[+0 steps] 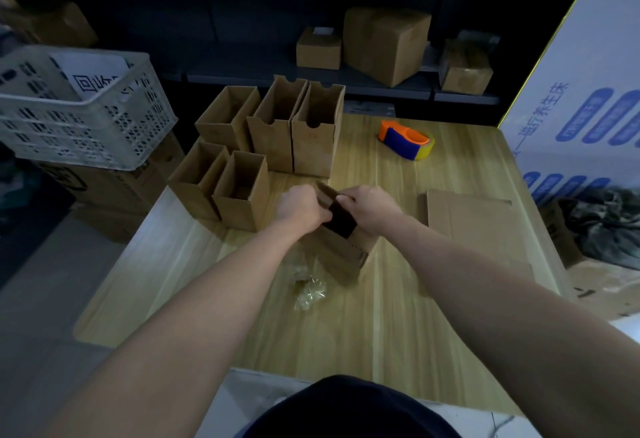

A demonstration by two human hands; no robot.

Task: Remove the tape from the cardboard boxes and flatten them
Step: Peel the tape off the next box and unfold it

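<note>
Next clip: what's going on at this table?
A person holds a small cardboard box at the middle of the wooden table. The left hand and right hand grip its open top from either side. Crumpled clear tape lies just in front of it. Several open boxes stand at the back left, a flattened box lies to the right, and a tape dispenser sits further back.
</note>
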